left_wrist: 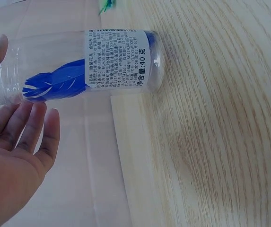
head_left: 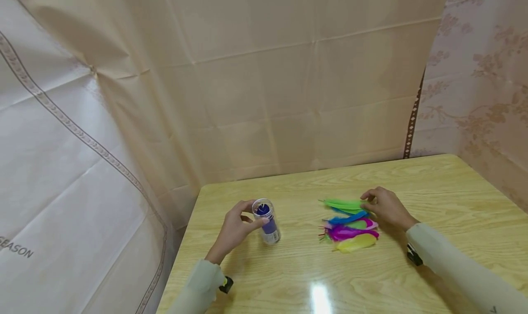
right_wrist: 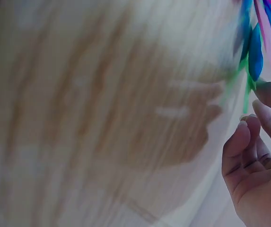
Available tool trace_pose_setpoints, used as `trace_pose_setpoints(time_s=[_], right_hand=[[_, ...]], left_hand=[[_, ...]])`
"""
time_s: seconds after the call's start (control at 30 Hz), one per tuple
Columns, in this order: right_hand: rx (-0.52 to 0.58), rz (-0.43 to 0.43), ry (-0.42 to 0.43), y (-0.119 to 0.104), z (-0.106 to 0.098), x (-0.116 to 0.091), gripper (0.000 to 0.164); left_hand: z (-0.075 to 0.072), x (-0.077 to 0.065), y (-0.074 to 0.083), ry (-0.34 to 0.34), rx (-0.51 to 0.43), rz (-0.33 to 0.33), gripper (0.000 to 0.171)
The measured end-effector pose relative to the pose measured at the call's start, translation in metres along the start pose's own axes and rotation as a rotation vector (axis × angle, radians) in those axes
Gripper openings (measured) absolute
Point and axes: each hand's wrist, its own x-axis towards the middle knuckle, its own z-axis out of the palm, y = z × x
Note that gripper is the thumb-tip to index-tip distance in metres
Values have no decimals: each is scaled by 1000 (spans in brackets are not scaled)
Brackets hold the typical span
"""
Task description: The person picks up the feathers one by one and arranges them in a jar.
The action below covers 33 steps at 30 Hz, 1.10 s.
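My left hand (head_left: 239, 226) grips a clear plastic jar (head_left: 271, 231) near its open mouth, with the thumb on the near side. Inside the jar are blue feathers (left_wrist: 59, 80), and a white printed label (left_wrist: 121, 59) covers part of its wall. The jar's base is down on the table. At the right my right hand (head_left: 387, 207) is at the tip of the green feathers (head_left: 342, 204), its fingers bent and a gap visible between thumb and index finger. Below these lie blue feathers (head_left: 344, 219), purple feathers (head_left: 344, 233) and a yellow feather (head_left: 356, 243).
Everything rests on a wood-grain table (head_left: 288, 277). Its far edge meets a beige hanging cloth (head_left: 255, 98). White cloth (head_left: 62, 190) hangs at the left, and a floral cloth (head_left: 486, 75) at the right.
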Motion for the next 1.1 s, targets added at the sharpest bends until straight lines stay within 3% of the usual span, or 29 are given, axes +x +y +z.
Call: trace_pose_setpoints(time_s=[0.3, 0.53, 0.87, 1.1], right_hand=[[-44, -7, -31, 6, 1, 0, 23], [-37, 9, -61, 7, -1, 0, 9], [-3, 32, -101, 6, -8, 1, 10], [13, 37, -74, 12, -13, 1, 7]], left_hand=[[0, 1, -1, 2, -2, 3, 57], [-1, 0, 1, 0, 7, 0, 57], [-1, -1, 2, -4, 9, -4, 57], [-2, -1, 2, -15, 17, 1, 57]])
